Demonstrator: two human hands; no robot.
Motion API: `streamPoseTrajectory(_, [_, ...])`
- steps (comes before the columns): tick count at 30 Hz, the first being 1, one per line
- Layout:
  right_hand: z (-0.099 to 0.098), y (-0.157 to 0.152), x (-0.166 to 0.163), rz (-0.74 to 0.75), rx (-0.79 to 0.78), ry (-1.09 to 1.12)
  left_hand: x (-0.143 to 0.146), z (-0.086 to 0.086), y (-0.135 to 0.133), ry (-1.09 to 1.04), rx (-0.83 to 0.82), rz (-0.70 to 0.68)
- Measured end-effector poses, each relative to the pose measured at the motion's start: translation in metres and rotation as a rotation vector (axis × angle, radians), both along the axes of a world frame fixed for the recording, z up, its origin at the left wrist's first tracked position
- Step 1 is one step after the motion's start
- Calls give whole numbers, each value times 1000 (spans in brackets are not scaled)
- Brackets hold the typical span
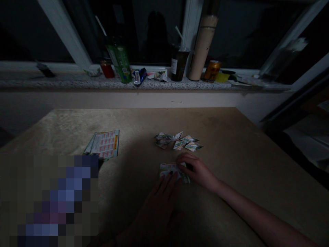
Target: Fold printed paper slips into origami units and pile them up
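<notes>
A small printed card (167,167), partly folded, lies on the table in front of me. My left hand (160,195) rests flat on its near part with the fingers stretched out. At the card's right side, my right hand (194,168) is curled, thumb and fingers closed on the edge of the paper. My fingers cover much of the card. Just beyond the hands, several small folded paper pieces (180,140) lie in a loose group.
A stack of printed cards (104,144) lies at the left of the tabletop (133,120). On the windowsill (154,85) stand a green bottle (122,63), a dark cup (178,67), a beige flask (202,51) and an orange can (212,71). A pixelated patch hides the lower left.
</notes>
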State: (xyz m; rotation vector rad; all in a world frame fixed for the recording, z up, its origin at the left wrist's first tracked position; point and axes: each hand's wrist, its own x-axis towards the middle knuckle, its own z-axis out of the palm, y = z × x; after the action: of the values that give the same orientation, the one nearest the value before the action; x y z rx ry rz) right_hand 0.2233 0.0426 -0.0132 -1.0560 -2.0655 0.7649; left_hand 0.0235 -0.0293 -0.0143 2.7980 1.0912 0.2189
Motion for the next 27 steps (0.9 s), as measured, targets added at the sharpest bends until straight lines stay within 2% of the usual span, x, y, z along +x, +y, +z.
streamPoseTrajectory(8, [-4,-1,-5,-47,13,-61,0,1,4,-55,-123,-40])
streamPoseTrajectory(14, [-6,-1,-7,-54,10,-49,0,6,6,-48,-184,-17])
streamPoseTrajectory(27, [-10,1,-6,-67,7,-25,0,5,9,-56,-169,-28])
